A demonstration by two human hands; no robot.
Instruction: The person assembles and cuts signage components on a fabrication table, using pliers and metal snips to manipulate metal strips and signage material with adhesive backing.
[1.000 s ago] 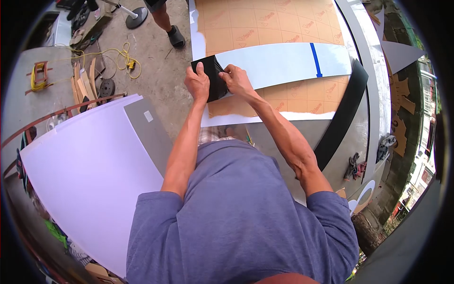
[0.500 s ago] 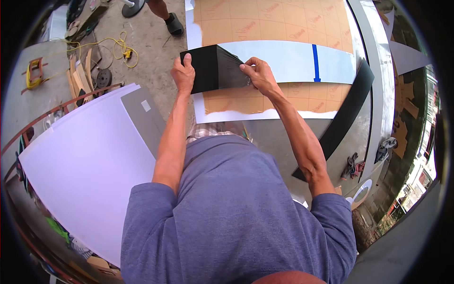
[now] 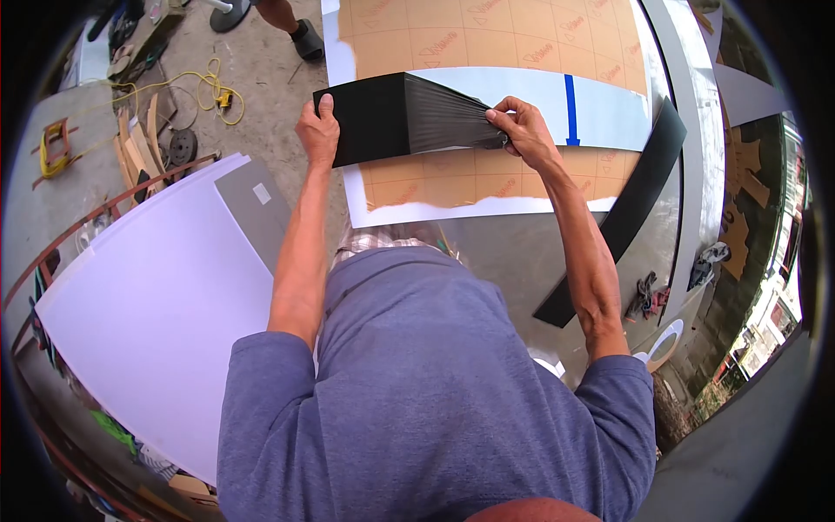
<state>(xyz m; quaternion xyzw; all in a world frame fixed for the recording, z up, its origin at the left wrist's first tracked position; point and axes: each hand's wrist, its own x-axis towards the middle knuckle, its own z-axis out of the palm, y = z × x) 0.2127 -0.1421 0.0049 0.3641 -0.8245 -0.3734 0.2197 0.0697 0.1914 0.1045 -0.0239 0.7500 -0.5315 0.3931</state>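
A long strip lies across the brown-papered sheet; its left end is a bare black face (image 3: 364, 120) and its right part is a pale light-blue length (image 3: 609, 113) crossed by blue tape (image 3: 571, 110). My left hand (image 3: 318, 135) grips the black left end, thumb on top. My right hand (image 3: 524, 132) pinches a thin, dark see-through film (image 3: 444, 117), which is stretched in creases from a straight line across the strip. A second black strip (image 3: 619, 217) rests slantwise to the right, near my right forearm.
A brown-papered sheet with white edges (image 3: 351, 187) lies under the strip. White sheets (image 3: 156, 304) are stacked at left. A yellow cord (image 3: 213, 83) and wood pieces (image 3: 143, 143) lie on the ground. Another person's foot in a dark shoe (image 3: 306, 42) is at the top. Rags (image 3: 648, 296) are at right.
My right hand has moved right, drawing the film further out. More of the black face shows at the left end, where my left hand still holds on.
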